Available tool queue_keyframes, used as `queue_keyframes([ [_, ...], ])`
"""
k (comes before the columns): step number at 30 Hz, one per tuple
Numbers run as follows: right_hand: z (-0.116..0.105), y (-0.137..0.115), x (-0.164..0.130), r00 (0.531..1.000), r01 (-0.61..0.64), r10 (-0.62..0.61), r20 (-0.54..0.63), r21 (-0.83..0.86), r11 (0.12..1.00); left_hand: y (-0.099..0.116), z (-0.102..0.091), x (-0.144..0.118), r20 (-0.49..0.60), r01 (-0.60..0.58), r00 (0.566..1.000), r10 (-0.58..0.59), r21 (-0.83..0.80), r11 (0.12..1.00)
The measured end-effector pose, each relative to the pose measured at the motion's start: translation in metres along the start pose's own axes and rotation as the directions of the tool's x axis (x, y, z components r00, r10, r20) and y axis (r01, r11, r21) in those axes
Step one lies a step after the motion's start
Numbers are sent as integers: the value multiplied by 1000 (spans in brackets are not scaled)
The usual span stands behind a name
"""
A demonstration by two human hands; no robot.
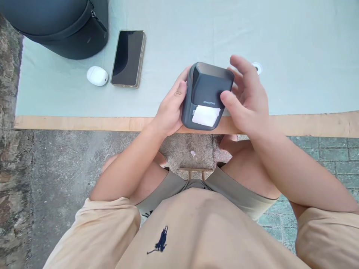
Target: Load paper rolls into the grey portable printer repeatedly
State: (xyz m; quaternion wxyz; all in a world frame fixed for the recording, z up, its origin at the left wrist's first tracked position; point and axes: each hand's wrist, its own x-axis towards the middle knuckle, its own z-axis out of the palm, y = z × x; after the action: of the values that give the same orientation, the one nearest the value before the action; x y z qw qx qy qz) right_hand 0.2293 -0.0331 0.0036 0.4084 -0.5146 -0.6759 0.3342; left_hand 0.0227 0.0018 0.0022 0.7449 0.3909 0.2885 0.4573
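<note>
The person is sitting at the near edge of the worktop (252, 125) and holding a small dark label printer (206, 95) just above that edge, out over their knees. The left hand (168, 110) is curling round the printer's left side, thumb on the near face and fingers reaching behind, so it is carrying most of the weight. The right hand (246, 97) is hovering at the printer's right side with fingers spread loosely and only the thumb pressing on the front, just above the slot where a white label (206, 116) is sticking out.

The printer is sitting half past the worktop edge, so if the left hand is loosening while the right is pushing with that one thumb, I judge it could be tipping forward and dropping to the paved ground (56, 168) below. The thumb is also close to the label; sliding down, it could be creasing or tearing it crooked, or smudging it.

Left of the printer, a phone (128, 58) is lying flat, a white earbud case (97, 76) just beyond it, and a dark round bag (64, 26) further left and back. They are well apart from the printer, so a slip here is unlikely to be reaching them
</note>
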Motion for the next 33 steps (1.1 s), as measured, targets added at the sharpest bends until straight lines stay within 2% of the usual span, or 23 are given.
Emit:
queue_keyframes([
  [2,-3,-2,0,999,46,-47,-13,-23,999,1,1,1,-33,8,999,-8,22,1000],
  [7,-3,1,1,984,170,-166,66,-50,984,-1,-1,1,-48,-23,999,26,72,997],
  [12,-7,1,2,974,223,-216,63,-136,965,-3,-3,3,-56,-33,998,37,71,997],
  [15,-11,-11,3,968,207,-236,-85,-261,943,-3,-3,4,-51,-18,999,18,12,1000],
  [17,-10,-21,4,949,163,-224,-223,-264,951,-2,-4,3,-6,6,1000,-6,6,1000],
  [20,-3,-33,8,910,143,-171,-379,-100,985,-2,-6,1,23,27,999,-28,65,998],
  [23,4,-40,14,888,179,-156,-434,14,984,-2,-7,-1,0,31,1000,-31,81,996],
  [25,5,-40,18,913,174,-186,-364,-66,983,-1,-6,-1,9,30,999,-31,73,997],
  [27,2,-36,21,956,140,-199,-216,-263,955,0,-5,-2,19,30,999,-31,74,997],
  [29,-4,-29,23,986,107,-153,-69,-442,891,0,-4,-2,24,32,999,-34,79,996],
  [33,-16,-20,24,993,114,-86,76,-546,830,-3,-7,-3,65,22,997,-29,96,995],
])
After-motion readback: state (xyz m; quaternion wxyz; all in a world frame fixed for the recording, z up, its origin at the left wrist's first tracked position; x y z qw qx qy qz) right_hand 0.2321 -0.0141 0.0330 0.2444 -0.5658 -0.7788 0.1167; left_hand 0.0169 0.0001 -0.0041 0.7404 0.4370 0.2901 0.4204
